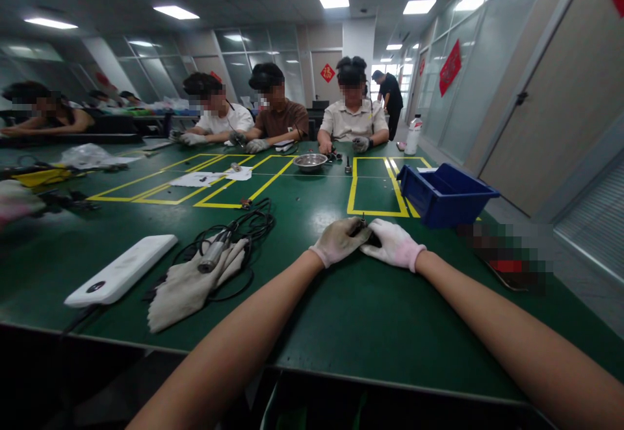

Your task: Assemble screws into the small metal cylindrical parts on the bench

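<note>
My left hand [337,241], in a stained white glove, meets my right hand [396,244], in a cleaner white glove, over the green table. Both are closed with fingers bent around a small dark part [363,220]. A thin pin-like end of it pokes up between the fingertips; my gloves hide most of the rest, so its kind is unclear. To the left, a metal cylindrical tool [214,253] with black cable rests on a pair of grey gloves [182,293]. Beyond my right hand stands a blue plastic bin [451,199].
A white power bank [124,269] lies at the left. Yellow tape rectangles mark the green table [312,313]. Farther off are a metal bowl [311,162], a small upright metal part [348,165] and a white bottle [414,134]. Several people sit across and along the table.
</note>
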Available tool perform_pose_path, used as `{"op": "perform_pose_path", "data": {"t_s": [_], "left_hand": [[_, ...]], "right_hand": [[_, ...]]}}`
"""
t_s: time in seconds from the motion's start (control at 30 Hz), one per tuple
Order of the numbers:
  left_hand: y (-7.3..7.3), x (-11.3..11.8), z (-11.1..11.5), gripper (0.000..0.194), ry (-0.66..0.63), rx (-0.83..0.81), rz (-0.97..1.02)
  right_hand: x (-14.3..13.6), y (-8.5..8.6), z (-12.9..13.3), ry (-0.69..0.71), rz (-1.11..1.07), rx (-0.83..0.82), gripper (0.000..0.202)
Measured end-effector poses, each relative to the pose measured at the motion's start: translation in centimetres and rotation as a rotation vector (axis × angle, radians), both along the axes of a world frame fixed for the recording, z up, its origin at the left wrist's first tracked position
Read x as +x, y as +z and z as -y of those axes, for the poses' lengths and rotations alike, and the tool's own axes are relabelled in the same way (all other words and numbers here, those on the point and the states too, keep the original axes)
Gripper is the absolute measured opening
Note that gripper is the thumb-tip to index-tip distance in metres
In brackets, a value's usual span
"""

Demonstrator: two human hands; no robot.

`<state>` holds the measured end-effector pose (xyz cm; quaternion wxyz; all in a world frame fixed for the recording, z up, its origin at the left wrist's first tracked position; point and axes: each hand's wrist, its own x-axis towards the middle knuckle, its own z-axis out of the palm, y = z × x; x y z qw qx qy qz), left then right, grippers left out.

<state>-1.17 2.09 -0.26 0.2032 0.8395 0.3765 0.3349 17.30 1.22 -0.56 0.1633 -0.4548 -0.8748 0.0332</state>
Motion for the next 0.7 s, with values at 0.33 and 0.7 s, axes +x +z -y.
{"op": "perform_pose_path", "data": {"t_s": [0.33, 0.7], "left_hand": [[0.02, -0.16, 0.04, 0.026, 0.025, 0.112, -0.052], [-0.01, -0.29, 0.1, 0.025, 0.009, 0.093, -0.042]], "right_hand": [[0.01, -0.07, -0.12, 0.014, 0.004, 0.016, 0.038], [-0.01, -0.08, -0.08, 0.014, 0.005, 0.023, 0.038]]}}
